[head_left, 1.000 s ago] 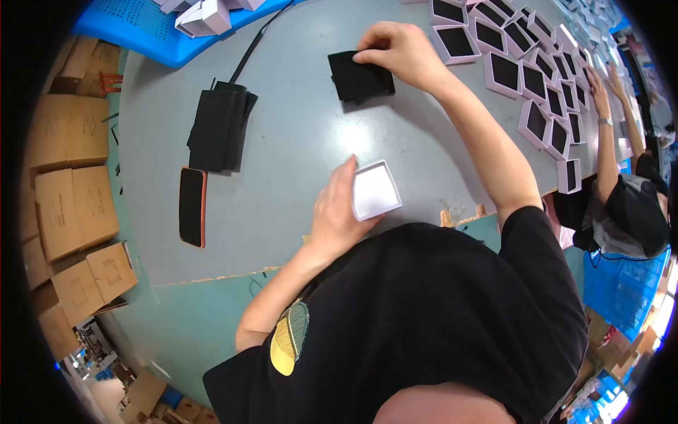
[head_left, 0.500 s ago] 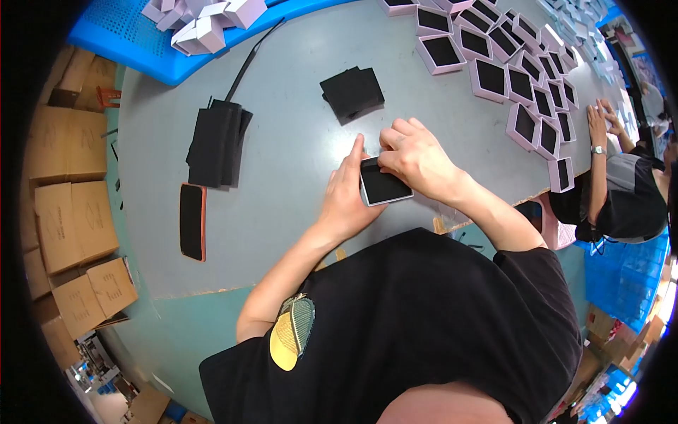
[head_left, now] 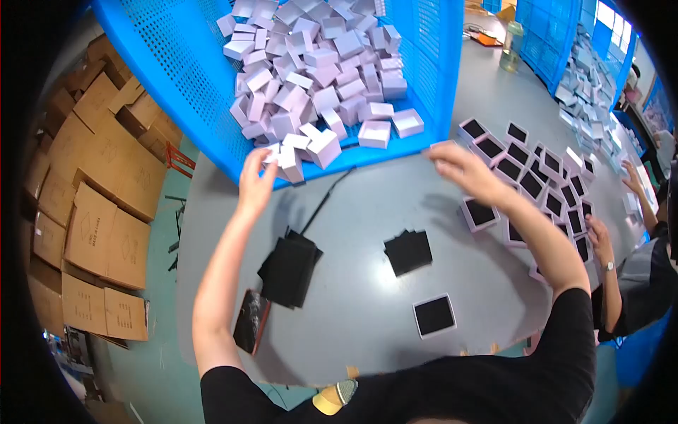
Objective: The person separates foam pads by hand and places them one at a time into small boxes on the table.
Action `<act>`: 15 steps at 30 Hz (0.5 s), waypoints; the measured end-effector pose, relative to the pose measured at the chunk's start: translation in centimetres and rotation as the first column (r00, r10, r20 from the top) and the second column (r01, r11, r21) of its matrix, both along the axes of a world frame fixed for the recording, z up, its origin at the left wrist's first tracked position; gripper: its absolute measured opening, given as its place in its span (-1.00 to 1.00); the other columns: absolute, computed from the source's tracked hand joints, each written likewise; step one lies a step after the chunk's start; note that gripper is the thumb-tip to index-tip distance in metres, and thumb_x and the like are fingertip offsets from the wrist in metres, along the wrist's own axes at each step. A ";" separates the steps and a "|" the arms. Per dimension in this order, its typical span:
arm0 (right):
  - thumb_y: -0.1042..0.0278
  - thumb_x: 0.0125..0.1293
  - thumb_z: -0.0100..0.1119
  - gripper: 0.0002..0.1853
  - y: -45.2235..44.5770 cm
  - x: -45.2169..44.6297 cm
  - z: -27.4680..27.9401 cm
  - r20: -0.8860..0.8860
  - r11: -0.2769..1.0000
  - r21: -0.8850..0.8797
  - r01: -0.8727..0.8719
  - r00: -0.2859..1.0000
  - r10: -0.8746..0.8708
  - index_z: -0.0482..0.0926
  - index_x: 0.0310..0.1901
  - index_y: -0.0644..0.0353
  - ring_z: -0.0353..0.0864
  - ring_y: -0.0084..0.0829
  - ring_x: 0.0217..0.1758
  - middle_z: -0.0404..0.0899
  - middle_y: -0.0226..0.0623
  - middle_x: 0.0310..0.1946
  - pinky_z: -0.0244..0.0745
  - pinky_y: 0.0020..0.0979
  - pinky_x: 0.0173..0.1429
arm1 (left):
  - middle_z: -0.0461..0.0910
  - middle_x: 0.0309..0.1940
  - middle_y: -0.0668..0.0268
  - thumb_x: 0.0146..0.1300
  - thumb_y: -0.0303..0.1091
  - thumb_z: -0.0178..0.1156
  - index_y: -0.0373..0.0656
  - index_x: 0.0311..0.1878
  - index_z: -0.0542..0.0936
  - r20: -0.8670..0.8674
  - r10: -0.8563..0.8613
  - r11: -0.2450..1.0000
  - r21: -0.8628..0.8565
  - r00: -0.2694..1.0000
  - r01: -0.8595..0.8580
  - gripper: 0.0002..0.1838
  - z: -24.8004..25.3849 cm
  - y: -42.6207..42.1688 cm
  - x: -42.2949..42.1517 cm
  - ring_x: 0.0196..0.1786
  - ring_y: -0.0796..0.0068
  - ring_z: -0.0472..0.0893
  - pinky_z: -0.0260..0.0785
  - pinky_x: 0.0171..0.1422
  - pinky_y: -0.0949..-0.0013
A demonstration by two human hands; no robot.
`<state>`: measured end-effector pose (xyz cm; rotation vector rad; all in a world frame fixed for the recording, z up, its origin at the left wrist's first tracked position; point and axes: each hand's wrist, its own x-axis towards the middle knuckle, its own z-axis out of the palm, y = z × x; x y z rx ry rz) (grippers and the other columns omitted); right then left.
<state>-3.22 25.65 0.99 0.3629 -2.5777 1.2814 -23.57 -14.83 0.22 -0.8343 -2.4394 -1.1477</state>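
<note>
My left hand (head_left: 257, 181) reaches to the front left of a blue crate (head_left: 367, 157), its thumb and fingers around the edge of a small white box (head_left: 271, 155). By the crate's front right corner is my right hand (head_left: 462, 172), fingers apart and nothing visible between them. One box with a black insert (head_left: 433, 316) lies untouched near the table's front edge. Behind it sits a small stack of black pieces (head_left: 409, 253). A larger black stack (head_left: 289, 271) stands to the left, beside a phone (head_left: 251, 321) with an orange edge.
Many white boxes (head_left: 325, 74) fill the crate. Several boxes with black inserts (head_left: 531, 185) spread over the right side of the grey table (head_left: 353, 328). A co-worker's hands (head_left: 600, 240) are at the far right. Cardboard cartons (head_left: 106, 233) stand at the left; a bottle (head_left: 511, 46) stands behind.
Both hands have left the box with the black insert, which now lies on the table, and have moved forward to the crate. The view has shifted, showing more of the crate.
</note>
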 end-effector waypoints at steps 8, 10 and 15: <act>-0.34 0.45 -0.13 -0.19 4.9 -29.1 -3.9 0.145 0.885 -0.290 0.364 0.931 -0.335 0.18 0.53 0.07 0.18 -0.25 0.52 0.20 -0.23 0.52 0.13 -0.14 0.49 | 0.24 0.40 -0.28 0.43 -0.02 0.09 -0.30 0.45 0.28 -0.289 0.233 0.949 -0.138 0.928 -0.282 -0.31 -0.6 0.5 -22.2 0.45 -0.27 0.24 0.18 0.49 -0.01; -0.30 0.45 -0.14 -0.22 5.4 -32.7 -5.7 0.109 0.835 -0.357 0.418 0.907 -0.407 0.25 0.48 0.13 0.22 -0.26 0.51 0.26 -0.18 0.49 0.09 -0.20 0.53 | 0.31 0.39 -0.16 0.38 0.08 0.10 -0.21 0.47 0.28 -0.197 0.263 0.959 -0.050 0.944 -0.278 -0.26 -1.7 0.4 -27.0 0.40 -0.25 0.32 0.24 0.44 0.03; -0.17 0.33 0.16 -0.18 9.1 -46.4 -11.0 -0.283 0.920 0.253 0.300 0.932 -0.226 0.18 0.49 0.10 0.11 -0.03 0.52 0.22 -0.13 0.46 -0.01 -0.15 0.59 | 0.56 0.22 0.19 0.38 0.15 0.10 -0.17 0.42 0.40 0.429 -0.026 0.944 0.307 0.903 -0.118 -0.29 -2.6 2.1 -29.7 0.20 0.32 0.56 0.34 0.32 0.32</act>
